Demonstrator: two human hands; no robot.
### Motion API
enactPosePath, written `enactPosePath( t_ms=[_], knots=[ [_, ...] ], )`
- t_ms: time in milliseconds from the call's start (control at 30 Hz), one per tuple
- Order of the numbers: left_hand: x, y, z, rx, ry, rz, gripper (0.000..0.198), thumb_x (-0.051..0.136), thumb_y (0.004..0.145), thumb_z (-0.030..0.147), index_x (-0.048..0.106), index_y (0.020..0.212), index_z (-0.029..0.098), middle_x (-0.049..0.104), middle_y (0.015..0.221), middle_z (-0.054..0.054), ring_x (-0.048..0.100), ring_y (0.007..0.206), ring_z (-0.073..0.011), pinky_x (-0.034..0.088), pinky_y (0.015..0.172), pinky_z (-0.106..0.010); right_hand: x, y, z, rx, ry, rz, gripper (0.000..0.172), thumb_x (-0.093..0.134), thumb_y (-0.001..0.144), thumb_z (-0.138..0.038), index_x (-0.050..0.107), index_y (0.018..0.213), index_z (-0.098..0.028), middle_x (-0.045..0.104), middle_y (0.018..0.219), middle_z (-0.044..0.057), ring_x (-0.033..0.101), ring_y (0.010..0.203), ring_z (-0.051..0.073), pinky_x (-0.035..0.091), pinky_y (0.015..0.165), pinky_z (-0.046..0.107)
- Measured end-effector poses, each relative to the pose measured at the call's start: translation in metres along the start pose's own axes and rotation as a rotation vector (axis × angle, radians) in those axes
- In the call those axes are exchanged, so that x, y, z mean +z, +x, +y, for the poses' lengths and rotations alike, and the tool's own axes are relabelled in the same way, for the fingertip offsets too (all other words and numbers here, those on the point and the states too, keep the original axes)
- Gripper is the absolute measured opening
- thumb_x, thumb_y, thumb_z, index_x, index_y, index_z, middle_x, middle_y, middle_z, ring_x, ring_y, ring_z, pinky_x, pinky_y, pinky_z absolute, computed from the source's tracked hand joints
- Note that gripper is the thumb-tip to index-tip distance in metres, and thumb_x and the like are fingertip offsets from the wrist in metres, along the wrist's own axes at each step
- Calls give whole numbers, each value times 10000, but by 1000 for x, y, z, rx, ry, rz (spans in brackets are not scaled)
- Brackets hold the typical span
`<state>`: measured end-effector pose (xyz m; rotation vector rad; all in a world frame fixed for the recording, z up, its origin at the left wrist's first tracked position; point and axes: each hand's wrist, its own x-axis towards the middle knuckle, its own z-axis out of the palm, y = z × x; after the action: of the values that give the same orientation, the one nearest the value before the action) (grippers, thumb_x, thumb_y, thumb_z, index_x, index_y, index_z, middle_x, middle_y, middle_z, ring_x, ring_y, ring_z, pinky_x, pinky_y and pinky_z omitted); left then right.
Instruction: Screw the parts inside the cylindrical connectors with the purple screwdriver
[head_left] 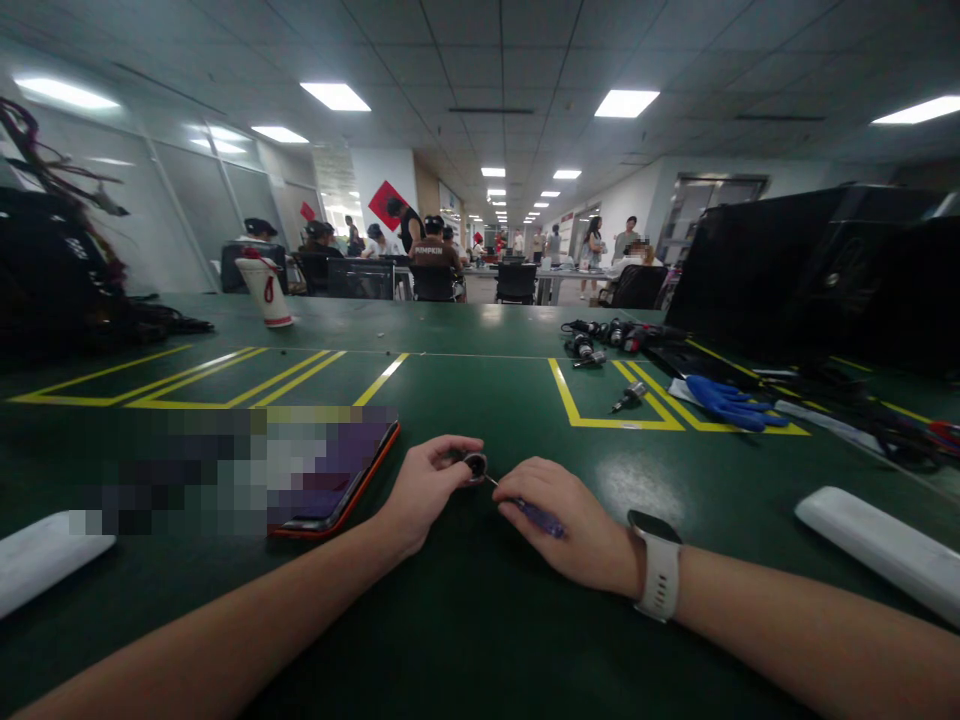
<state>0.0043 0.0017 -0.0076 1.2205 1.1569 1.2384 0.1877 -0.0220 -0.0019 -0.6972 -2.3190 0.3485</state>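
Near the middle of the green table (450,390), my left hand (426,490) grips a small round dark part (475,465) with a metallic rim between thumb and fingers. Just right of it, my right hand (564,520) is closed on a screwdriver (541,519) with a purple, see-through handle. The screwdriver's thin shaft points left toward the round part; whether the tip touches it cannot be told. A watch with a pale strap (660,575) is on my right wrist.
A tablet or phone with an orange edge (352,475) lies left. A cup (266,290) stands back left. Motor-like parts (628,397), blue gloves (724,402) and black equipment (787,270) are right. White objects (885,545) flank my arms. People sit beyond.
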Motion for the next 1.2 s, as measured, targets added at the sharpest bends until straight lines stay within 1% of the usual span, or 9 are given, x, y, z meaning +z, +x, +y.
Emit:
enactPosePath(
  t_ms=[100, 333, 533, 833, 1067, 1200],
  knots=[
    [0, -1, 1, -7, -25, 10, 259, 696, 608, 165, 680, 864, 136, 711, 839, -70, 668, 784, -211, 535, 736, -348, 0, -1, -1, -17, -4, 13, 149, 491, 860, -170, 574, 982, -192, 638, 930, 60, 567, 879, 178, 450, 803, 343],
    [1, -4, 5, -12, -31, 17, 241, 672, 622, 120, 671, 863, 131, 712, 835, -67, 674, 788, -209, 540, 763, -352, -2, -1, -2, -16, -4, 28, 179, 493, 859, -158, 566, 1018, -198, 632, 965, 61, 565, 907, 183, 455, 816, 348],
    [-1, -2, 2, -6, 6, -21, 267, 678, 655, 146, 653, 920, 130, 714, 864, -74, 671, 817, -202, 532, 786, -336, -1, -1, -1, -1, -10, 21, 175, 496, 863, -163, 564, 1022, -191, 628, 976, 59, 555, 914, 179, 454, 822, 345],
    [0, -3, 2, 18, 61, -26, 221, 646, 697, 158, 658, 916, 135, 714, 850, -62, 673, 799, -188, 540, 735, -299, -1, -1, -2, -7, -43, 17, 176, 491, 864, -165, 566, 1022, -189, 634, 973, 59, 560, 912, 177, 452, 812, 337],
    [3, -4, 2, 22, 71, 26, 203, 647, 675, 156, 659, 875, 119, 714, 789, -51, 672, 740, -178, 541, 723, -303, 1, -1, -1, -42, -85, 11, 178, 489, 860, -157, 568, 1016, -188, 635, 970, 54, 556, 918, 177, 434, 822, 334],
    [4, -4, 3, 38, 81, -3, 203, 633, 693, 155, 652, 891, 116, 708, 796, -47, 669, 754, -177, 543, 726, -302, 1, -2, -2, -37, -108, 4, 150, 483, 864, -163, 572, 983, -187, 634, 971, 52, 556, 914, 173, 432, 811, 325]
  ],
)
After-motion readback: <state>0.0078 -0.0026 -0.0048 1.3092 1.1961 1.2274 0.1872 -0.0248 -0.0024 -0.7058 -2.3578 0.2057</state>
